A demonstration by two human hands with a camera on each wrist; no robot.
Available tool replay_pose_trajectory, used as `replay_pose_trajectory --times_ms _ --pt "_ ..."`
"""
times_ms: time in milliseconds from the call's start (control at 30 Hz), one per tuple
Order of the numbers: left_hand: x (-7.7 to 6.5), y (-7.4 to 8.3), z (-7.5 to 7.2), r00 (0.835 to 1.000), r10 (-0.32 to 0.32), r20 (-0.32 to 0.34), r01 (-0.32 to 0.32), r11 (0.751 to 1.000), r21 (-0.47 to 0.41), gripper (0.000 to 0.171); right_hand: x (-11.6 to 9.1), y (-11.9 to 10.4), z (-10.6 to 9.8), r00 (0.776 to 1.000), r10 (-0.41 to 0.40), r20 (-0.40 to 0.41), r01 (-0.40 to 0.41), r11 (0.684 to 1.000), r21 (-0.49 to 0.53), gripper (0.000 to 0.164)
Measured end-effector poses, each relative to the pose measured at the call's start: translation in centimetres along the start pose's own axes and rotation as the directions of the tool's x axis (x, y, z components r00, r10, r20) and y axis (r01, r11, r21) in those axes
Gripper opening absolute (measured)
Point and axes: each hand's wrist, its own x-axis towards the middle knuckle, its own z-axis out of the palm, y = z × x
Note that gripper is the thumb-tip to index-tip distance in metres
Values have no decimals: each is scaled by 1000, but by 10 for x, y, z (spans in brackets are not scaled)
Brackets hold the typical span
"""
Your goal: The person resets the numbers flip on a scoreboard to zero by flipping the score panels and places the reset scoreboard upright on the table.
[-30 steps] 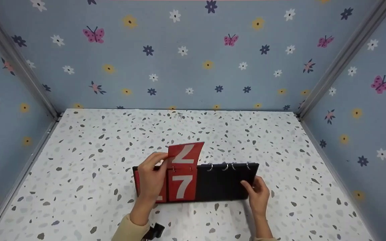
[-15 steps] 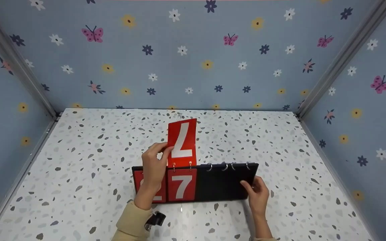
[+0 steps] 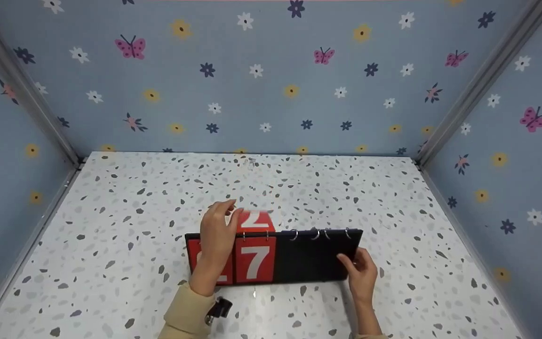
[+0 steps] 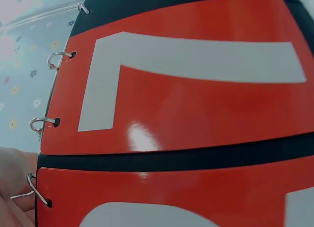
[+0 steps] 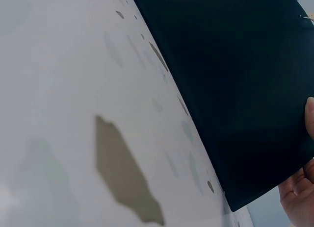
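Note:
A black flip scoreboard [image 3: 311,259] stands tilted back on the table, with metal rings along its top edge. On its left half, a red card [image 3: 255,261] shows a white 7; a red digit card further left is partly covered by my left hand [image 3: 217,235]. Behind the top edge, a flipped card [image 3: 254,222] looks blurred, close to that hand's fingertips. Thumb and index finger are apart there, with no card between them. My right hand [image 3: 363,273] grips the board's right end, thumb in front and fingers behind. The left wrist view shows the 7 card [image 4: 196,109] hanging from two rings.
Speckled white table [image 3: 158,188] surrounds the board. Blue walls [image 3: 271,94] with flowers and butterflies enclose the back and both sides. A small black device [image 3: 221,307] sits at the left wrist, beside the beige sleeve [image 3: 188,306].
The left hand lifted a 7 card up over the rings, then let it go; it has dropped behind the board's top edge. The right hand and the board have stayed in place.

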Motion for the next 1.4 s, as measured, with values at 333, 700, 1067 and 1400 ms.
replay_pose_trajectory --times_ms 333,700,1067,1400 --pt "-33 10 -9 971 116 -207 -140 984 -106 19 4 -17 1 1000 9 7 -10 997 73 20" --pt "-71 19 -11 979 109 -171 -135 980 -149 32 1 1 1 1000 28 -2 -28 1000 -1 22" --pt "-104 7 -5 998 -14 -67 7 994 -105 38 -1 3 1 999 45 -11 -45 999 15 21" --pt "-121 4 1 984 -176 0 174 977 -121 43 0 7 0 997 72 -25 -72 997 17 21"
